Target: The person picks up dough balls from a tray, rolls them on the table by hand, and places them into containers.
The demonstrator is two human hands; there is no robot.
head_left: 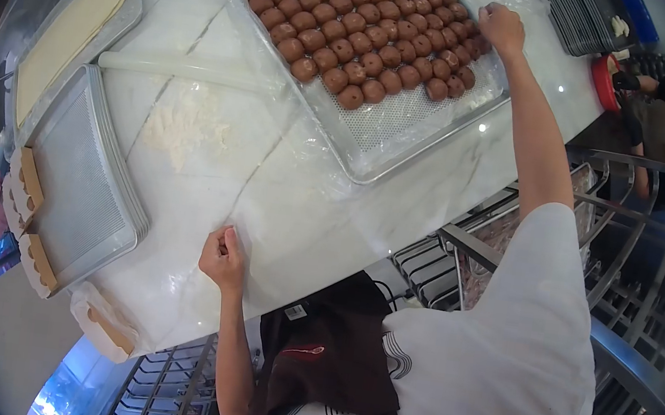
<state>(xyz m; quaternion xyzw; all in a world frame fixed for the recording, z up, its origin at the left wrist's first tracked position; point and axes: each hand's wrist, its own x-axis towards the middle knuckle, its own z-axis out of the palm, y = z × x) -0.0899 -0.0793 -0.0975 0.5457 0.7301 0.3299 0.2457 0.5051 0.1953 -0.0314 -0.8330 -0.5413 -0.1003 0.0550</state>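
Many brown dough balls (349,21) lie in close rows on a perforated metal tray (398,124) lined with clear plastic film. My right hand (503,30) is at the tray's right edge beside the outer balls, its fingers curled inward and their inner side hidden. Low over the near part of the marble worktop (288,227), my left hand (223,259) is closed in a fist, thumb on top; whatever it may hold is hidden. Between this fist and the rolling pin is a patch of scattered flour (184,125).
A pale rolling pin (187,69) lies left of the ball tray. Stacked perforated trays (85,175) and a tray with a flat dough sheet (78,31) line the left side. Cardboard pieces (103,324) sit by the front corner. Another person (654,124) stands beyond a red bowl (605,82).
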